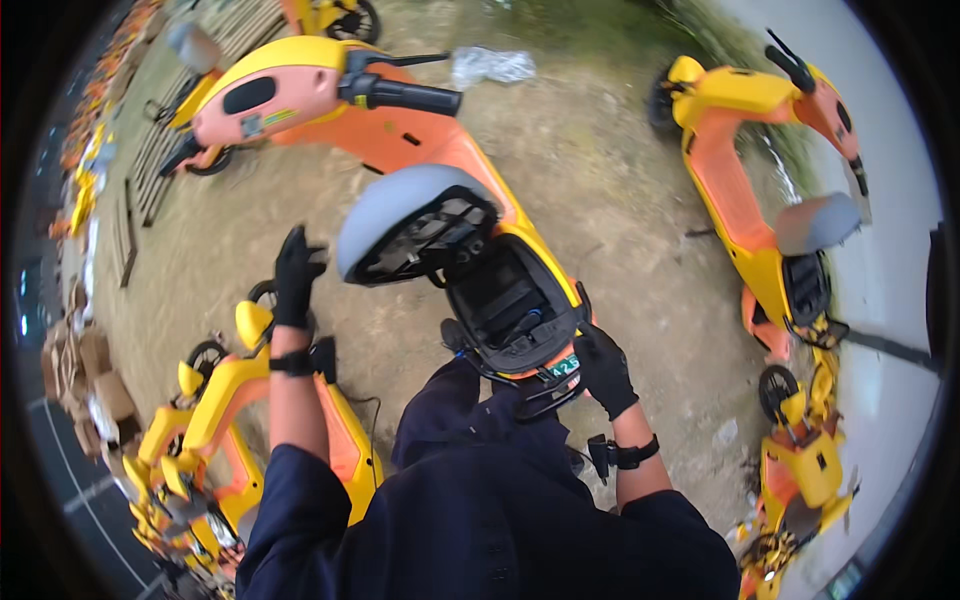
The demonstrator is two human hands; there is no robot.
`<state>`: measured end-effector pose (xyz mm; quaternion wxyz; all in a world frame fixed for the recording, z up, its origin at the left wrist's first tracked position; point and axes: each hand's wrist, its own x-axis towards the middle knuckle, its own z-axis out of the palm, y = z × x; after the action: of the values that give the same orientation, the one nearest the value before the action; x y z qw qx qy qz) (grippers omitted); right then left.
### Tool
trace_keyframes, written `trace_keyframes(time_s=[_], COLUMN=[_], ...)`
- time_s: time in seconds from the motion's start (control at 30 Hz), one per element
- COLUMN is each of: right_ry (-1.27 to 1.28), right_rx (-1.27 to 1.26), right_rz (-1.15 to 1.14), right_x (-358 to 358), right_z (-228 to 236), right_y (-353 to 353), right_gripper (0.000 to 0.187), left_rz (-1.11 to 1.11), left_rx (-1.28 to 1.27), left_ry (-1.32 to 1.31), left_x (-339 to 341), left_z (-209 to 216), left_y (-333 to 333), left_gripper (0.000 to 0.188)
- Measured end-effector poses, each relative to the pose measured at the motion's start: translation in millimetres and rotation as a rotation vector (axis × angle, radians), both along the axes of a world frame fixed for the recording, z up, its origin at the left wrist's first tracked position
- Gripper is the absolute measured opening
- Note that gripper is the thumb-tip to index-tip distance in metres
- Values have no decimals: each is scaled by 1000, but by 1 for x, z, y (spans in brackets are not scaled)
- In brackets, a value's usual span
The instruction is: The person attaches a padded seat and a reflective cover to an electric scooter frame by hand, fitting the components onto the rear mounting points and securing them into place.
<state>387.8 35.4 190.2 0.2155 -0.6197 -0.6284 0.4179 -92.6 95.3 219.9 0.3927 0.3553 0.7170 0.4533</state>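
the yellow and orange scooter [405, 140] stands right in front of you on bare ground [630, 250], its long axis running slantwise from the handlebar grip [415, 97], far off and to the left, back to the tail close by your right side. its grey seat [395, 205] is tipped up toward the front, showing its dark underside, and the black storage compartment [545, 345] below it is uncovered, lying between you and the seat.

your left hand [297, 278], in a black glove, is raised in the air with its fingers loosely parted and nothing visible in it. the seat's rounded edge is just to its right and a little farther forward, with a gap showing between, so this is the nearer hand to the seat. your right hand [606, 372], also gloved, is at the rear right corner of the tail and is nearer to the compartment; you cannot tell from here whether its fingers grip the tail or only rest there.

just left of that hand, a small green plate [563, 367] on the tail bears pale characters. the sticker [278, 117] on the front panel is too small to read.
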Motion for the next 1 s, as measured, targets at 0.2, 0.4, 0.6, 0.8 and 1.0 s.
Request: trace_keyframes(time_s=[0.2,0.4,0.6,0.8,1.0], right_ry=[18,-42,-429,-233,-616], right_rx=[82,25,-374,-1097,-167], right_rz=[172,113,127,-292,1073], right_x=[-10,28,106,120,27], right_z=[-9,-18,-59,-120,-139], right_y=[-9,-42,-126,-198,-179], right_gripper=[24,27,44,53,28], left_rz=[-37,83,-172,-4,344], left_rx=[71,-27,-766,-891,-942], left_ry=[-218,-195,-522,-246,-376], left_x=[-33,-10,51,89,84], left_z=[-60,-94,-149,-87,-123], left_y=[10,-33,-158,-326,-528], left_gripper=[48,60,37,65,55])
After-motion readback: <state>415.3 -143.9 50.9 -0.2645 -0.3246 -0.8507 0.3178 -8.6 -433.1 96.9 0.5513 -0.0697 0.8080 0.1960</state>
